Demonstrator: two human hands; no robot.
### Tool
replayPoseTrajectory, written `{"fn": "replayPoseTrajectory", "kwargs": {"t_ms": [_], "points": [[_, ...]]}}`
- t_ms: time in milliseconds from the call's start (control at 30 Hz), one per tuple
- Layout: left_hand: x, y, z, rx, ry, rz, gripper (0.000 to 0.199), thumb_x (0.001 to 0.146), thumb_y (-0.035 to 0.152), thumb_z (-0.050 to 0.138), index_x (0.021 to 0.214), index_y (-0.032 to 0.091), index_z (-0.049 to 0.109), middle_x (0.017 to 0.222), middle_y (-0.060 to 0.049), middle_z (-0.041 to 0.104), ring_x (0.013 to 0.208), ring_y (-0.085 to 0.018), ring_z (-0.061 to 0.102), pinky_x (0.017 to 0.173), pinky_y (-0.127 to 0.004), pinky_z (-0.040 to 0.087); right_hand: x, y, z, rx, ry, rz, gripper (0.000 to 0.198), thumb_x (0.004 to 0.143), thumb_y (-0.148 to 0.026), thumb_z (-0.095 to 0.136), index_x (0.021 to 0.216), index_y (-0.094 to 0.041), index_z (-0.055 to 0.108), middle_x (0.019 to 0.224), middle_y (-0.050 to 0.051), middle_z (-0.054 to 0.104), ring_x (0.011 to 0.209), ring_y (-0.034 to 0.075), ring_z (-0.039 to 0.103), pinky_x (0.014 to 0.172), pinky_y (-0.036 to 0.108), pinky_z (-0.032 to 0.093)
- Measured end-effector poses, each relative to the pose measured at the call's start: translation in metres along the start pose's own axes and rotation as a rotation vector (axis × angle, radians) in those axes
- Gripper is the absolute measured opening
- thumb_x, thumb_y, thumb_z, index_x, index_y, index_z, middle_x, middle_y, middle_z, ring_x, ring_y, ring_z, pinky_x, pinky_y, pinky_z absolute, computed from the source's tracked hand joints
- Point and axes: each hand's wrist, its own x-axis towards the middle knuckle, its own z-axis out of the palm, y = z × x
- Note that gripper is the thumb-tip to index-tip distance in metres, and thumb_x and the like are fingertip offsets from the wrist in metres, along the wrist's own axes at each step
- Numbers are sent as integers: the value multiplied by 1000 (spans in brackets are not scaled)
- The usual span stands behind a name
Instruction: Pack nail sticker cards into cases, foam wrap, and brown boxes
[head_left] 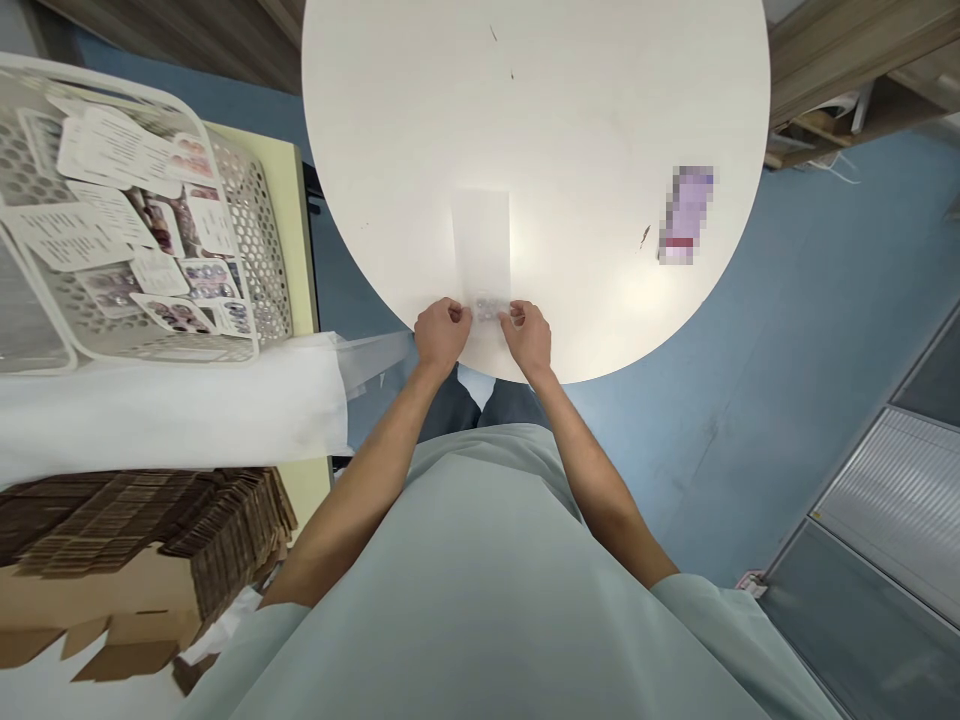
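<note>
A narrow strip of thin, whitish see-through wrapping sheet [482, 235] lies flat on the round white table, its long side running away from me. At its near end sits a small packet [491, 306] with shiny roundish shapes; whether the sheet lies over it or under it I cannot tell. My left hand [444, 335] pinches the left side of this near end, thumb and fingertips together. On the other side, my right hand [528, 338] is closed in a similar pinch at the right edge. The fingertips partly hide the packet's two ends.
To the left stands a white perforated basket [225, 180] of printed cards and packets. Below it are a roll of white sheeting [172, 415], its loose end reaching towards my left hand, and stacked folded cardboard boxes [150, 520]. A blurred purple object [688, 212] lies on the table [570, 110].
</note>
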Motion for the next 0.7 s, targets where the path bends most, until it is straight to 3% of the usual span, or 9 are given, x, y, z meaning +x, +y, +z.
{"fn": "replayPoseTrajectory", "kwargs": {"t_ms": [200, 367, 567, 700], "points": [[-6, -2, 9, -15, 72, 8, 10, 103, 32, 64, 100, 25, 69, 106, -11, 80, 100, -30, 74, 96, -42, 57, 3, -5, 2, 5, 17, 14, 21, 107, -33, 73, 124, -21, 73, 118, 12, 76, 98, 23, 74, 100, 41, 63], [-4, -8, 12, -65, 121, 21, 10, 101, 29, 70, 105, 25, 63, 104, -8, 73, 100, -28, 71, 98, -42, 57, 3, -4, 7, 55, 1, 45, 24, 109, -38, 70, 127, -23, 70, 122, 11, 79, 100, 23, 76, 101, 42, 63], [2, -12, 17, -81, 105, 386, 18, 105, 13, 53, 112, 25, 64, 122, -11, 67, 119, -29, 65, 107, -44, 55, 2, -3, 9, 51, -9, 56, 28, 112, -44, 66, 131, -24, 66, 125, 13, 80, 104, 25, 80, 102, 44, 63], [3, -15, 21, -14, 22, 525, 35, 109, 14, 41, 127, 24, 70, 129, -14, 68, 130, -31, 62, 117, -50, 52, 2, -4, 7, 63, 9, 89, 30, 110, -43, 68, 132, -25, 60, 123, 12, 80, 102, 24, 81, 98, 42, 64]]}}
